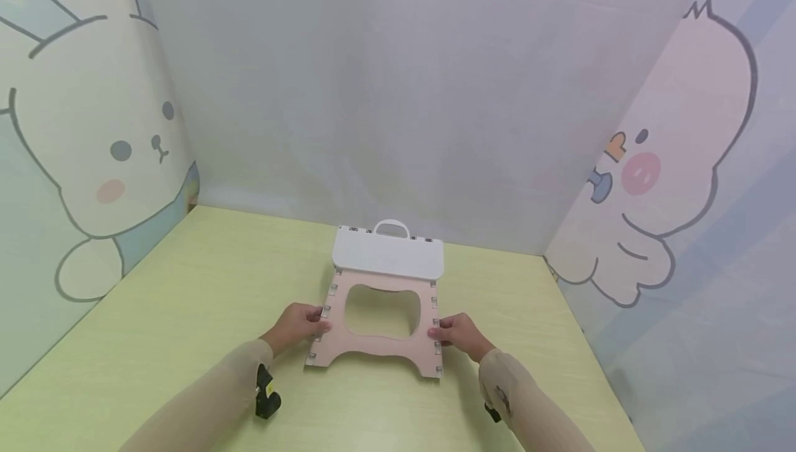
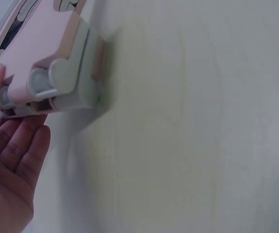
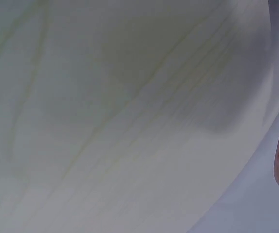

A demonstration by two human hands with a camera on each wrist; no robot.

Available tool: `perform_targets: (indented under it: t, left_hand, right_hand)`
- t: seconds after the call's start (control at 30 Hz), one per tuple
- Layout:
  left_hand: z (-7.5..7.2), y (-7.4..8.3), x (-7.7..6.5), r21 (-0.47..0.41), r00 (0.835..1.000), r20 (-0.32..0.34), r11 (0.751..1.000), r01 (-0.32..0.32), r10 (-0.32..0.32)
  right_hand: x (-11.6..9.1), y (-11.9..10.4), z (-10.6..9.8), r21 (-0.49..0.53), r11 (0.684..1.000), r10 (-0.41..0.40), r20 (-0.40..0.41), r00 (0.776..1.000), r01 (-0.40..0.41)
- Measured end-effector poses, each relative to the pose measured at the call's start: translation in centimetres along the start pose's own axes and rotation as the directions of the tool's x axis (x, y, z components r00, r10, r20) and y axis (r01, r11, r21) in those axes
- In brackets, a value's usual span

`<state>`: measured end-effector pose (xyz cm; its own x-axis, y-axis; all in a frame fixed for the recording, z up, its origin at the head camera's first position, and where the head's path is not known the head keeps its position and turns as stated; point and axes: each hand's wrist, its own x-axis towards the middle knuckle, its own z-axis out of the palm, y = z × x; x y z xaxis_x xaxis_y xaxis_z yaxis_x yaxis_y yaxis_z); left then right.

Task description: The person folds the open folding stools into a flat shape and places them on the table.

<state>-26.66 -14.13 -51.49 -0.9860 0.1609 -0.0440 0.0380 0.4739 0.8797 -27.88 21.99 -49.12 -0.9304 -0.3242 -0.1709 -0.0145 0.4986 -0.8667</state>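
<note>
A pink and white folding step stool is at the middle of the table, its white top panel and carry handle at the far end. The pink leg panel with a large opening faces me. My left hand grips the panel's left edge, thumb on the face and fingers behind. On the opposite edge, my right hand holds it with the thumb in front. In the left wrist view, the stool's hinged corner shows close to the thumb and fingers. Only part of the right hand appears in the right wrist view.
The pale yellow table extends around the stool. A grey-white curtain hangs behind it, and side panels with a cartoon rabbit and a cartoon bird border the left and right.
</note>
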Motion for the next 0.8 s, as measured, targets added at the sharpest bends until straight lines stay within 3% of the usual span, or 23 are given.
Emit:
perform_targets:
  t: [0.23, 0.63, 0.8]
  left_hand:
    - [-0.03, -0.17, -0.24, -0.013, 0.999, 0.027, 1.0, -0.026, 0.027]
    - [0.1, 0.0, -0.43, -0.013, 0.999, 0.029, 1.0, 0.023, -0.022]
    - [0.1, -0.19, -0.53, -0.027, 0.999, 0.044, 1.0, 0.012, -0.011]
  right_hand:
    - [0.06, 0.38, 0.05, -0.003, 1.0, 0.01, 0.018, 1.0, -0.01]
    - [0.07, 0.53, 0.26, -0.022, 0.999, 0.031, 0.014, 0.999, -0.03]
    - [0.15, 0.77, 0.29, -0.03, 0.999, 0.033, 0.026, 0.999, -0.032]
